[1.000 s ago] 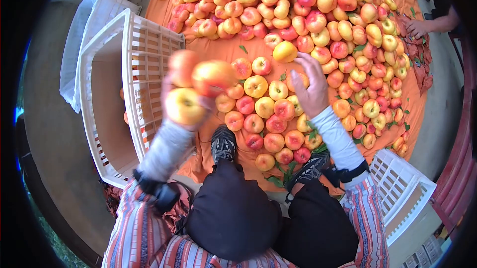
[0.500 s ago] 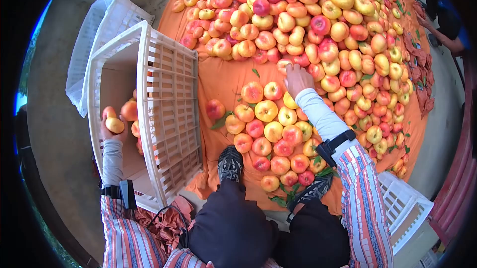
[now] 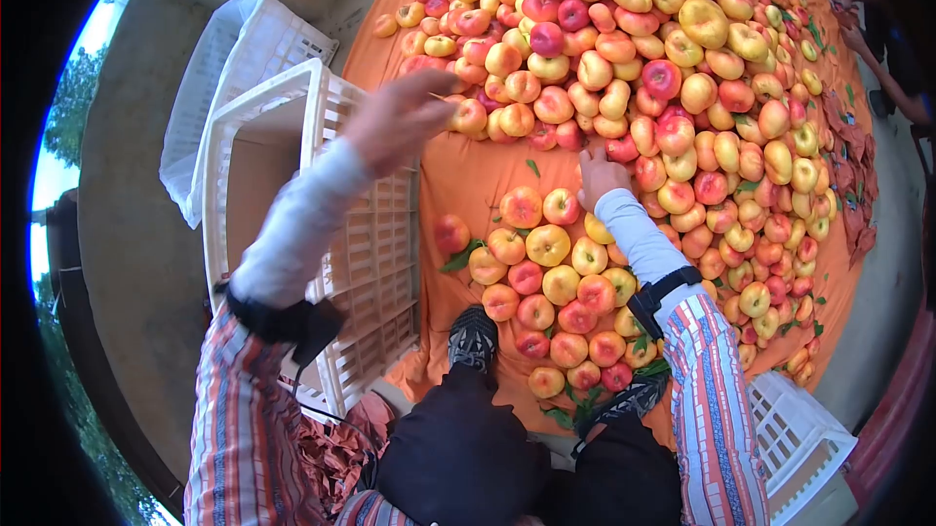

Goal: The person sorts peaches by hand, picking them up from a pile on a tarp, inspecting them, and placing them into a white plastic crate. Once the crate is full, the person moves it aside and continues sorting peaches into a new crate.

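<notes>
Left hand (image 3: pixel 388 126), fingers released: nearest fruit (image 3: pixel 472 116) at three o'clock. Right hand (image 3: pixel 603 177), grip indiscernible: heap's (image 3: pixel 663 80) seven-o'clock edge.

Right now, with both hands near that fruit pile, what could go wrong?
Fruit tugged from the edge of the pile by the right hand might set others rolling. A shift of the right shoe could bruise the loose fruit beside it. The left arm's strap may snag on the white crate.

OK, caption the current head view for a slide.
Left hand and right hand at a fruit heap near a white crate.
</notes>
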Motion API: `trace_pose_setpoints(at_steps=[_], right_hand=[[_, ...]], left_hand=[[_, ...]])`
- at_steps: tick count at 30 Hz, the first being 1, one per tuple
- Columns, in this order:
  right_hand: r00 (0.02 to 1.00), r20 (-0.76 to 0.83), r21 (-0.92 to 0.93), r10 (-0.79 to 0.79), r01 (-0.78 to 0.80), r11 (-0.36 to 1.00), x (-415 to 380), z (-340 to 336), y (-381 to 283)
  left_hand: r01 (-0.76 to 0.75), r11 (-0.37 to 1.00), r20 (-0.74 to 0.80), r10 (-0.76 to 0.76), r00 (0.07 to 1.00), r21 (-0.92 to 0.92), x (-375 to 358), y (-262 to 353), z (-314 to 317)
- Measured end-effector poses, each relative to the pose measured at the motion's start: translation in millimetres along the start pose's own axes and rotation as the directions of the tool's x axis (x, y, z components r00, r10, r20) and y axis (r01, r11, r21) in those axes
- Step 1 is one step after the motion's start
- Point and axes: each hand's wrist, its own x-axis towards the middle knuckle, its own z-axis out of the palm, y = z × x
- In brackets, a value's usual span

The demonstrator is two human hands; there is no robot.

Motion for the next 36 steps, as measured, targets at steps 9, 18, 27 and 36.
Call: trace_pose_setpoints(at_steps=[9,18,27,36], right_hand=[[0.909,-0.064,0.802,0.413,-0.199,0.563,20.6,5.9,-15.0],[0.959,0.107,0.744,0.260,-0.251,0.619,33.8,16.1,-14.2],[0.941,0.216,0.680,0.262,-0.337,0.651,62.2,7.3,-20.5],[0.992,0.112,0.980,0.054,-0.119,0.160,48.9,48.7,6.6]], left_hand=[[0.296,0.749,-0.272,-0.160,0.949,0.593,114.7,-102.6,148.0],[0.205,0.828,-0.197,-0.351,0.916,-0.522,32.3,-186.9,179.8],[0.328,0.426,-0.089,-0.712,0.697,-0.843,69.9,-197.0,142.6],[0.295,0.893,-0.318,-0.404,0.858,-0.340,72.5,-197.2,173.7]])
